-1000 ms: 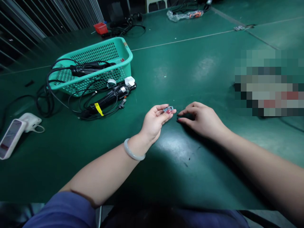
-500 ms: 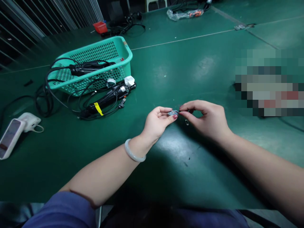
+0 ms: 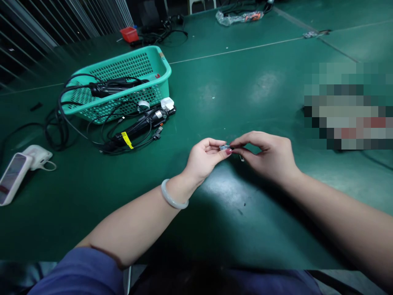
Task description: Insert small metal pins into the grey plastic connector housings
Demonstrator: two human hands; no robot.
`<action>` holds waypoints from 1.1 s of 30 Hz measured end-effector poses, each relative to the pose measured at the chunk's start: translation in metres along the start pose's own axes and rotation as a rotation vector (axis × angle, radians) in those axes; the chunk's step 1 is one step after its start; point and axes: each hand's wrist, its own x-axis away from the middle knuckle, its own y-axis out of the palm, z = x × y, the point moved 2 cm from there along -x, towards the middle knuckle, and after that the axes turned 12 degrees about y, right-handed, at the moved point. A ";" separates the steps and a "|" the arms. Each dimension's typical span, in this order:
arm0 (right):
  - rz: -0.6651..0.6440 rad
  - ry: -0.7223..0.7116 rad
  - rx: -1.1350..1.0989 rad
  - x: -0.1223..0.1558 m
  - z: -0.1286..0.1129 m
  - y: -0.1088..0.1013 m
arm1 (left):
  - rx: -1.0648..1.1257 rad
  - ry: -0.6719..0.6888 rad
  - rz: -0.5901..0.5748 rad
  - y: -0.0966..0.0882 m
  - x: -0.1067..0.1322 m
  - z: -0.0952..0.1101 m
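My left hand (image 3: 204, 157), with a pale bangle (image 3: 172, 196) on its wrist, pinches a small grey part (image 3: 224, 146) between thumb and fingertips just above the green table (image 3: 215, 213). My right hand (image 3: 267, 155) meets it from the right, its thumb and forefinger closed on the same part's right end. A tiny metal piece (image 3: 242, 158) shows just under the right fingers; I cannot tell whether it is held or lies on the table.
A teal basket (image 3: 123, 78) with a black corded tool stands at the back left. In front of it lie tangled cables and a black electric screwdriver (image 3: 138, 125). A white handheld scanner (image 3: 18, 170) rests at the left edge. A clear bag (image 3: 238, 17) lies far back.
My right hand has lifted off the table and moved left to pinch the grey part. My left hand has curled from an open palm into a pinch.
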 end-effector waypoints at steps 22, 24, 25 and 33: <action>-0.220 0.289 0.247 -0.001 0.021 -0.011 | -0.020 0.004 0.033 -0.001 -0.001 0.001; -0.280 0.254 0.358 0.002 0.027 -0.008 | -0.026 0.003 0.038 -0.001 -0.001 0.001; -0.288 0.224 0.397 0.003 0.028 -0.006 | -0.028 0.004 0.039 -0.001 0.000 0.001; -0.325 0.071 0.436 0.000 0.026 0.004 | -0.027 0.005 0.029 -0.001 -0.001 0.000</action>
